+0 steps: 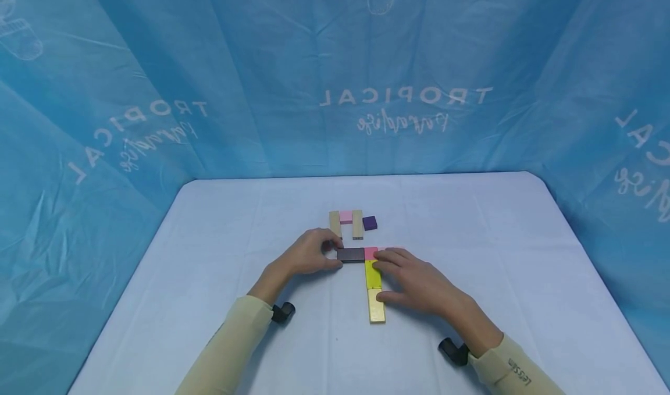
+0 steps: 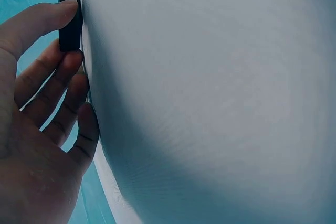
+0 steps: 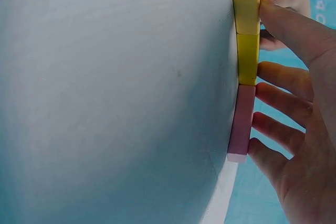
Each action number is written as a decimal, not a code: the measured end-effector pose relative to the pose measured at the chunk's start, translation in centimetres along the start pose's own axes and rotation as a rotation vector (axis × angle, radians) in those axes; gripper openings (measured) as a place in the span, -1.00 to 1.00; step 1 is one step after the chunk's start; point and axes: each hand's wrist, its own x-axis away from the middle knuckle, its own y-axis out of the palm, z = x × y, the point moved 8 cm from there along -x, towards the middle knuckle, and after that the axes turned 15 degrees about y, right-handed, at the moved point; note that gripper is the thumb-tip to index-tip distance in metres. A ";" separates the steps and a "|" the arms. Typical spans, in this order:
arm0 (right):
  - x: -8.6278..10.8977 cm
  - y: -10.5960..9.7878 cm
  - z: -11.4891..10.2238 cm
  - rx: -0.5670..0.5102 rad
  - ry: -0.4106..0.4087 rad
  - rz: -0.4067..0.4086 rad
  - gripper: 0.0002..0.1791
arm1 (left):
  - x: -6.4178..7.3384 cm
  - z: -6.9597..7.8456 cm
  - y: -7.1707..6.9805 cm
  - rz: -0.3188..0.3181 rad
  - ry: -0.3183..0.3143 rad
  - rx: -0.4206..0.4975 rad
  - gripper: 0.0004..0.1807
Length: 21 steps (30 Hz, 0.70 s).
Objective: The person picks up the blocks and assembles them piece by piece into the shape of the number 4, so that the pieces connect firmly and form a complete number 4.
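Note:
A black block [image 1: 350, 255] lies flat on the table, its left end between the thumb and fingers of my left hand [image 1: 313, 251]. In the left wrist view the thumb overlaps the side of that block. A pink block [image 1: 370, 253] adjoins its right end. From there a bright yellow block [image 1: 373, 274] and a pale yellow block [image 1: 376, 306] run toward me in a line. My right hand [image 1: 419, 280] spreads over the right side, thumb at the pale yellow block, fingertips at the bright yellow and pink blocks. Its fingers partly hide the pink in the head view.
Behind the row stand two light wood blocks [image 1: 335, 225] with a small pink block [image 1: 346, 217] between their far ends. A dark purple block [image 1: 370, 223] lies to their right. The white table [image 1: 209, 220] is surrounded by blue printed curtains [image 1: 293, 121].

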 end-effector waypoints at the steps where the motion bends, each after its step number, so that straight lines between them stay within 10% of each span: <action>1: 0.0 0.0 0.0 0.001 -0.001 0.000 -0.24 | 0.0 0.0 0.0 -0.001 0.002 -0.001 -0.63; 21: -0.1 0.2 0.2 0.005 0.007 -0.009 -0.24 | -0.3 -0.2 0.1 -0.011 0.018 -0.004 -0.61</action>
